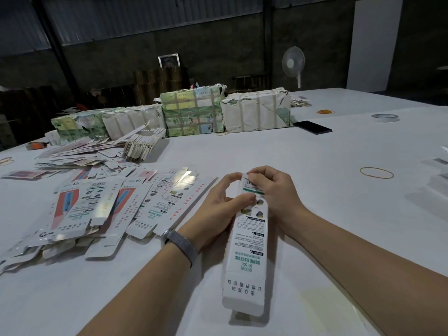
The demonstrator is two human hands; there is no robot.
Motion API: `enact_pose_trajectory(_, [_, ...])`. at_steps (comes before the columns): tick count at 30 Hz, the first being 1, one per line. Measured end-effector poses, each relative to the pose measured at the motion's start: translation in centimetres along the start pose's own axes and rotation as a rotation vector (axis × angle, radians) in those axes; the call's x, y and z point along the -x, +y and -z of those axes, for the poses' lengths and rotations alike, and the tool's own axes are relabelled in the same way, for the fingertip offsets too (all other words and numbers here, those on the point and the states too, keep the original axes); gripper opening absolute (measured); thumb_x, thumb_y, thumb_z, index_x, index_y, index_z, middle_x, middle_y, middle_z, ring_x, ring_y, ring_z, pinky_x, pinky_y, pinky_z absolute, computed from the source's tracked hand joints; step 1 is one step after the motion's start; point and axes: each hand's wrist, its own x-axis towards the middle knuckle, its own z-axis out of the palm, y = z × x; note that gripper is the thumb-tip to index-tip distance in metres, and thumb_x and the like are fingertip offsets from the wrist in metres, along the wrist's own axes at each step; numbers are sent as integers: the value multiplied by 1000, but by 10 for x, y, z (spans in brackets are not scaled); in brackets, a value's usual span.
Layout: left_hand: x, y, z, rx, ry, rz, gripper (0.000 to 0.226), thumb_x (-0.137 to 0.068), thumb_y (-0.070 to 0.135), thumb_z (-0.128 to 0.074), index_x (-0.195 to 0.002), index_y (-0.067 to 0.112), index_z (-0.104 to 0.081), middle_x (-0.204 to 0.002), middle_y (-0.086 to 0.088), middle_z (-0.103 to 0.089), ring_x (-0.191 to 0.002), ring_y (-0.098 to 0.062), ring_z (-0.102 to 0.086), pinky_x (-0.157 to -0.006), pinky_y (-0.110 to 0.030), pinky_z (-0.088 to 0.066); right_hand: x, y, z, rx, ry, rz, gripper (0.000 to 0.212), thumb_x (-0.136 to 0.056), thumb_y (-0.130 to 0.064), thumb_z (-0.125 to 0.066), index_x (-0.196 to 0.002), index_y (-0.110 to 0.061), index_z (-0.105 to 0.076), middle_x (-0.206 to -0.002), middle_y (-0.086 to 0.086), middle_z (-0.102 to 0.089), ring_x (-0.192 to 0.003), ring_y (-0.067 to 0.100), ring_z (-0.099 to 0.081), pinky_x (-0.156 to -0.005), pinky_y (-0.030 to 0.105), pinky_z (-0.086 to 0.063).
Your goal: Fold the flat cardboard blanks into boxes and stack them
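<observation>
Box: a long, narrow white carton with green print, formed into a tube, held over the near centre of the white surface; its near end is open with the flap extended toward the camera.
Left hand: the left hand grips the far part of the box from the left side, thumb across its printed face, fingers curled to the top edge.
Right hand: the right hand pinches the far end flap of the box, fingers curled over it.
Flat blanks: a loose heap of flat blanks lies on the surface to the left of the hands, apart from the box.
Wrapped bundles: a row of strapped bundles stands at the far edge.
Other items: a rubber band, a tape roll and a dark phone lie to the right.
</observation>
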Motion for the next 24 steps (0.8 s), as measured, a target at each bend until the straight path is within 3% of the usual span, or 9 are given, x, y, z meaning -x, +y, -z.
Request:
enact_pose_trajectory(7, [-1,1,1,-35,-17,22,57,-84,29,-68,-136,24,-45,-100,-22,-76,-76,-32,-72,-69,-37,-59,-3,0,1,46,35,-4,28,-89,-12,-67,-65,-26,-73,-68,2,-71,-61,17,-68,-60,32,-54])
enact_pose_trajectory(12, [-1,1,3,-45,-49,30,47,-99,14,-62,-140,25,-42,-103,-21,-76,-75,-28,-73,-65,-33,-59,-3,0,1,17,43,-26,29,-89,-13,-67,-65,-26,-73,-67,3,-71,-60,20,-68,-59,32,-56])
enact_pose_trajectory(24, [0,1,5,-26,-78,16,53,-98,11,-62,-141,32,-39,-103,-15,-77,-73,-25,-74,-62,-29,-58,-3,-2,0,18,51,-46,34,-93,-9,-61,-64,-25,-70,-68,3,-70,-61,19,-67,-56,30,-54])
